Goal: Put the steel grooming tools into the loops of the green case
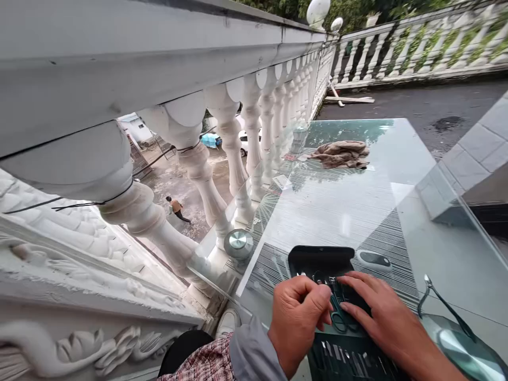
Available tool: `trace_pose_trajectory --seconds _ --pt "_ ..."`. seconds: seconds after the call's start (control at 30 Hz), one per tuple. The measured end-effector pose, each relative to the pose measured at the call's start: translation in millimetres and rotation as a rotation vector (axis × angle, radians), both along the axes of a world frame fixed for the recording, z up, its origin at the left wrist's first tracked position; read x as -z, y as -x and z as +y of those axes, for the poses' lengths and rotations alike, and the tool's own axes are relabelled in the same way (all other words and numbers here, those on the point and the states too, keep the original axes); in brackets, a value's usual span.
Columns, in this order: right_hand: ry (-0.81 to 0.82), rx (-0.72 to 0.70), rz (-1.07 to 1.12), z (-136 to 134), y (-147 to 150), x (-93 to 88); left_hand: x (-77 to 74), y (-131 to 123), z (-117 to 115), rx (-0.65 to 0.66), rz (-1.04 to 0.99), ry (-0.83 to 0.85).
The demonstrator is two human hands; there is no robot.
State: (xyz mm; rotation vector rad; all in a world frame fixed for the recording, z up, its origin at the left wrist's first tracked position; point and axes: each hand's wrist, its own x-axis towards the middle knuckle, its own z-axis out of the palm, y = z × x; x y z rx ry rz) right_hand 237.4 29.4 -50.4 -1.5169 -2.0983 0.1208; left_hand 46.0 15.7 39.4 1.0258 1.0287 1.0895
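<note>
An open dark case (pixel 320 259) with small metal grooming tools lies on the glass table in front of me. Scissors (pixel 338 319) with green handles sit in its middle part, and several slim tools (pixel 349 357) fill the lower flap. Over the case's left side, my left hand (pixel 299 317) is closed, thumb against the curled fingers; whatever it may hold is hidden. My right hand (pixel 383 317) reaches in from the right, fingers stretched and apart, its tips at the tools beside the scissors.
An oval white-and-grey object (pixel 373 260) lies behind the case. A metal item with two spread arms (pixel 446 304) is at the right. Farther back, a crumpled brown cloth (pixel 340 154) rests on the glass table (pixel 341 211). White balusters (pixel 198 169) line the left; a person (pixel 178 209) walks below.
</note>
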Motion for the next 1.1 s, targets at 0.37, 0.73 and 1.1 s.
trace_pose_trajectory --seconds 0.37,0.73,1.1 --pt "0.074 0.113 0.037 6 8 -2.3 -3.3 7 -1 0.031 0.007 0.023" --pt "0.135 0.346 0.092 22 31 -29.0 -4.9 5 1 0.069 0.074 -0.005" --pt "0.276 0.410 -0.061 37 45 -40.3 1.8 3 3 0.100 0.101 -0.004"
